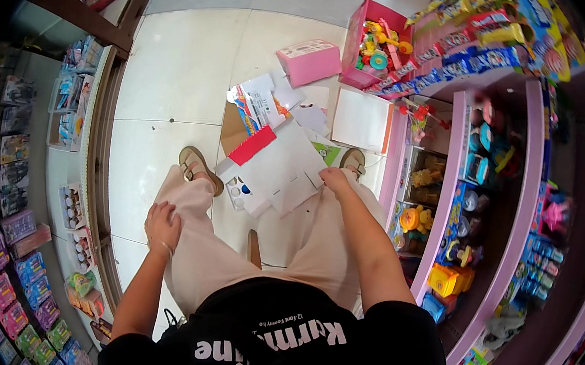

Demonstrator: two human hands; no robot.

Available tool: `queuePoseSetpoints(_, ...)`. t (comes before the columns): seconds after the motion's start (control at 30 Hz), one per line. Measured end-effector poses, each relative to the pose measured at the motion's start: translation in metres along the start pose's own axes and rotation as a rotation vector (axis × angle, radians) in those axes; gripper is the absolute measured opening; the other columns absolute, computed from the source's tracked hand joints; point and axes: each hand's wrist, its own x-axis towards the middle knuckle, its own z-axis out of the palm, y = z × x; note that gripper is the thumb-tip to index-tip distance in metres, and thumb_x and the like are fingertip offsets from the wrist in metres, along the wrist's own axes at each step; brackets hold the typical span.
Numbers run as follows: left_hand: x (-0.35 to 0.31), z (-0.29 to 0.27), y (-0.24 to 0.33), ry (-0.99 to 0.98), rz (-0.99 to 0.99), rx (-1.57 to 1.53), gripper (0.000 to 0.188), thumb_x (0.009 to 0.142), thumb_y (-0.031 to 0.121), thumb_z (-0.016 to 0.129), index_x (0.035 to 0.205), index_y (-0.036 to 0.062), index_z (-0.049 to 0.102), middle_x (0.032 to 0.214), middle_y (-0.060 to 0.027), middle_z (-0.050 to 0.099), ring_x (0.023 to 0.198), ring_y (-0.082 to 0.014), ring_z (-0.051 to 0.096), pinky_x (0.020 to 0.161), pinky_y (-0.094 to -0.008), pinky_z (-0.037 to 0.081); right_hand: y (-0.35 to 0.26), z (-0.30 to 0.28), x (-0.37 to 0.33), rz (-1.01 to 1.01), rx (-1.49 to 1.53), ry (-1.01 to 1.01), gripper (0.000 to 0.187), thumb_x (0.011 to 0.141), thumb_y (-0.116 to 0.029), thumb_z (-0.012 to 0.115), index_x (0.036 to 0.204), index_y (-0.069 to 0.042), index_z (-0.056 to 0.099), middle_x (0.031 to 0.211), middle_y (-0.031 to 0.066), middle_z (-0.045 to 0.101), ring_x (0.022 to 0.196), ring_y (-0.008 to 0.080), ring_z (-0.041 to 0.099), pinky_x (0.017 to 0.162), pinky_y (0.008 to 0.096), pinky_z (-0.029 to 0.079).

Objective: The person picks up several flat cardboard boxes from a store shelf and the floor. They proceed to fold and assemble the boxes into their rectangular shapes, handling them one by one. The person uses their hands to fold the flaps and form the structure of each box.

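Observation:
My left hand (163,227) lies flat on my left knee, fingers spread and holding nothing. In front of my right knee, my right hand (335,179) is closed at the edge of a flattened white cardboard box (280,161). Whether its fingers pinch that edge or something small is hidden. The flattened box lies between my feet, with a red flap (252,145) on its left and round cutouts at its near corner. Beyond it are a printed white and orange carton piece (258,104) and brown cardboard (234,131).
A pink carton (310,62) and a pink box of small colourful toys (350,42) stand farther off. A white open box (362,121) sits beside the right-hand shelves (448,192), which hold toys and sweets. Packaged goods (27,268) line the left side.

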Motion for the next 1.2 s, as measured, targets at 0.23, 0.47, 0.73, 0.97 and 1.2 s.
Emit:
queuePoseSetpoints(0.23, 0.017, -0.007, 0.007, 0.009, -0.038, -0.105, 0.023, 0.071, 0.015, 0.053, 0.091, 0.0064, 0.058, 0.107, -0.0113, 0.053, 0.112, -0.0308, 0.037, 0.092, -0.0395, 0.028, -0.032, 0.014, 0.082, 0.066, -0.232, -0.004, 0.019, 0.068, -0.018, 0.056, 0.077, -0.002, 0.060, 0.073, 0.0101, 0.059, 0.066, 0.0175, 0.055, 0.060, 0.0283, 0.042)
queuePoseSetpoints(0.47, 0.037, -0.015, 0.016, -0.002, -0.084, -0.108, 0.022, 0.067, 0.007, 0.052, 0.088, 0.0036, 0.056, 0.105, -0.0130, 0.053, 0.109, -0.0344, 0.039, 0.091, -0.0406, 0.029, -0.038, 0.041, 0.198, -0.037, -0.413, 0.063, 0.028, 0.069, -0.018, 0.056, 0.092, -0.003, 0.059, 0.089, 0.0144, 0.060, 0.082, 0.0239, 0.058, 0.073, 0.0309, 0.044)
queuePoseSetpoints(0.73, 0.054, -0.018, 0.005, -0.100, -0.183, -0.085, 0.020, 0.066, 0.006, 0.052, 0.085, 0.0035, 0.056, 0.102, -0.0131, 0.054, 0.108, -0.0355, 0.040, 0.090, -0.0418, 0.029, -0.157, 0.075, 0.320, -0.189, -0.770, 0.283, 0.042, 0.072, -0.021, 0.053, 0.110, -0.007, 0.044, 0.117, 0.0152, 0.040, 0.108, 0.0331, 0.039, 0.083, 0.0455, 0.038)
queuePoseSetpoints(0.97, 0.057, -0.020, 0.004, -0.122, -0.229, -0.105, 0.020, 0.066, 0.003, 0.050, 0.085, 0.0025, 0.056, 0.101, -0.0151, 0.054, 0.107, -0.0372, 0.039, 0.090, -0.0433, 0.029, -0.204, 0.081, 0.368, -0.453, -1.179, 0.355, 0.048, 0.070, -0.021, 0.056, 0.113, -0.010, 0.039, 0.124, 0.0066, 0.036, 0.117, 0.0262, 0.030, 0.087, 0.0489, 0.031)
queuePoseSetpoints(1.2, 0.059, -0.023, 0.002, -0.132, -0.175, -0.125, 0.022, 0.066, 0.001, 0.048, 0.087, 0.0024, 0.055, 0.102, -0.0149, 0.053, 0.108, -0.0373, 0.039, 0.091, -0.0431, 0.028, -0.082, 0.030, 0.250, -0.441, -1.195, 0.348, 0.038, 0.072, -0.015, 0.048, 0.110, -0.008, 0.044, 0.112, 0.0095, 0.045, 0.109, 0.0271, 0.039, 0.088, 0.0480, 0.031)
